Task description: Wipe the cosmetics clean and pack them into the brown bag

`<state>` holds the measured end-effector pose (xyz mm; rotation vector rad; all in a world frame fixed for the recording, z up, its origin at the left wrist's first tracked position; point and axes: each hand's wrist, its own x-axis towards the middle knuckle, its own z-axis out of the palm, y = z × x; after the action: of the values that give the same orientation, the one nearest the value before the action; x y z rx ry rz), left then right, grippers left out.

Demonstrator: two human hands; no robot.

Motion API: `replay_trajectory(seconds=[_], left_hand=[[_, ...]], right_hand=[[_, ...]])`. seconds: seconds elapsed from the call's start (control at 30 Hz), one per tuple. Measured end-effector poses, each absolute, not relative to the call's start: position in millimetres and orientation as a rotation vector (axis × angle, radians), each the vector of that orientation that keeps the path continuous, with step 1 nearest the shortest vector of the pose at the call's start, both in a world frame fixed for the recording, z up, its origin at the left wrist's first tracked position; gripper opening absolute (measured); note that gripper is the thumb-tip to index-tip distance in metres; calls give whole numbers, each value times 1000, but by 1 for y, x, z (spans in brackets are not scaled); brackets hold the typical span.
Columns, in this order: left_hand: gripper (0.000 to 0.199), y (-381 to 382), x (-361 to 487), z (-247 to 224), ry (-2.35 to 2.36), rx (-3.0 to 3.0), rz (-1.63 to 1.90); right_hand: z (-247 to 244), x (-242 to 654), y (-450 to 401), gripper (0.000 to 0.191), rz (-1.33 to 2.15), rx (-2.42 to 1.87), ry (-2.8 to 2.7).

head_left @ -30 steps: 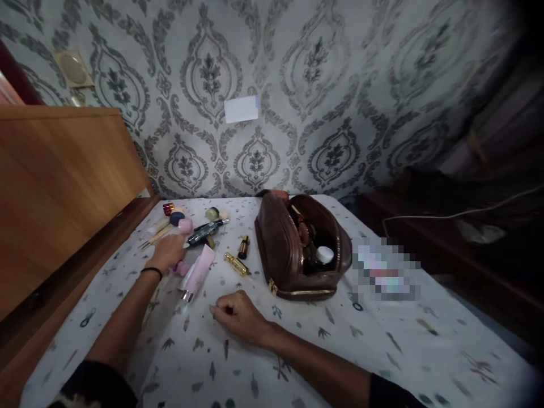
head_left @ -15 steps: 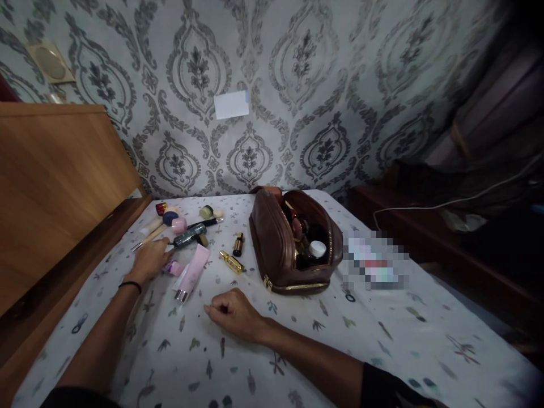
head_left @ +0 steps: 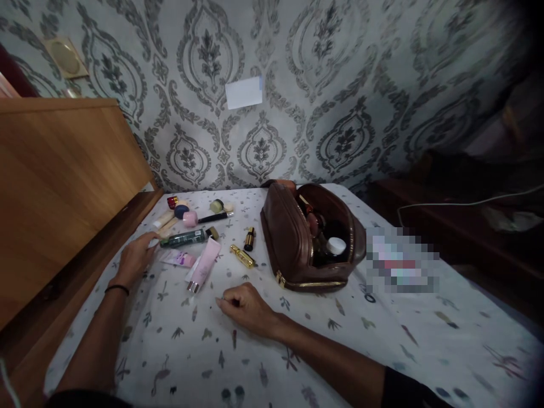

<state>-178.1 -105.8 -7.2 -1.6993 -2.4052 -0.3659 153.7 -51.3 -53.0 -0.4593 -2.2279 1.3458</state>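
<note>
Dark green tube [head_left: 185, 238]: long, glossy, small pale label near one end. Lies on its side, well left of the brown bag [head_left: 283, 238]. Left hand [head_left: 135, 258] at the tube's end farther from the bag; fingers bent, slightly parted; cannot tell whether they touch or grip it. Right hand [head_left: 250, 310] in front of the bag, to its left; fingers curled into a loose fist, nothing seen in them.

Bag: smooth leather, gold zip, mouth open, white lid [head_left: 336, 246] among dark contents. Just left of it, a gold vial [head_left: 243, 256] and a small dark bottle [head_left: 249, 240]; farther left, a pink tube [head_left: 204, 263], silver cap.

Worktop [head_left: 191, 354] under the bag: white cloth, scattered plant-like prints. Behind the bag, wall [head_left: 272, 62] in grey damask paper, white card [head_left: 244, 93] fixed to it. Far left of the bag, wooden cabinet [head_left: 68, 181], plain grain. Right of the bag, pale cable [head_left: 463, 204]; that side dim.
</note>
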Motion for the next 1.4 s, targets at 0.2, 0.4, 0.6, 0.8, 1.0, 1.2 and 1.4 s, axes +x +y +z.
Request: replay_trajectory(seconds=[0.2, 0.4, 0.6, 0.8, 1.0, 1.2, 1.4], left_hand=[[34, -98, -170, -6, -2427, -1687, -487], [42, -92, -144, -4, -2375, -2090, -519], [37, -105, -119, 13, -2495, -2192, -125], [26, -107, -80, 16, -2460, -2025, -24], [44, -112, -43, -1, -2460, -2059, -98], [47, -130, -47, -7, -2495, -2448, -605], [46, -137, -44, -17, -2535, -2391, -874]], right_hand=[[-54, 153, -51, 41, 1321, -462, -2247], [-54, 153, -51, 42, 1320, -468, -2262], [-55, 153, -51, 42, 1334, -469, -2250], [-54, 153, -51, 44, 1331, -469, -2267], [-55, 152, -52, 41, 1301, -486, -2271], [-53, 153, -52, 40, 1321, -461, -2265], [-54, 152, -52, 40, 1307, -465, -2267]])
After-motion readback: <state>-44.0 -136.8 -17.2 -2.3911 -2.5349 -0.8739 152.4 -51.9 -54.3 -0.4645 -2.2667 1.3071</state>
